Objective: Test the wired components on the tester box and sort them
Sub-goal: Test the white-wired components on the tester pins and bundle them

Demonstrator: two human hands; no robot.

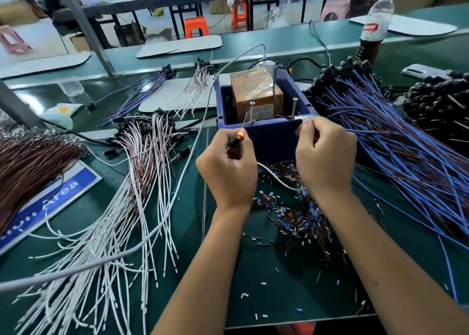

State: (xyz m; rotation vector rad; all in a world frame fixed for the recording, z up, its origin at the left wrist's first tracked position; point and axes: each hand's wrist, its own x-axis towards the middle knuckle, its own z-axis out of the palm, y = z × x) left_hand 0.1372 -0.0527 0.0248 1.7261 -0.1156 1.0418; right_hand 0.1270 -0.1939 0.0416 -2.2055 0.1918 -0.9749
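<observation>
Head view shows me the left hand [227,168] pinching the lit component [235,138] just before the tester box [266,126], the right hand [326,157] pinching its wire at the rim; I fear a slipped lead breaks contact, misjudging it.

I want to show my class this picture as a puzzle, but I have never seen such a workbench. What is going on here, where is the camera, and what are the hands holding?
There is one picture, taken from a camera on the worker's head, looking down at a green bench. No machine moves here: a person works with bare hands. In the middle stands a blue tester box with two upright screws at its front rim. The left hand holds a small lamp part, which glows orange; its wires reach toward the screws. The right hand pinches a wire at the rim. Around lie heaps of wired parts: white wires on the left, blue wires on the right. Short snippets litter the bench.
</observation>
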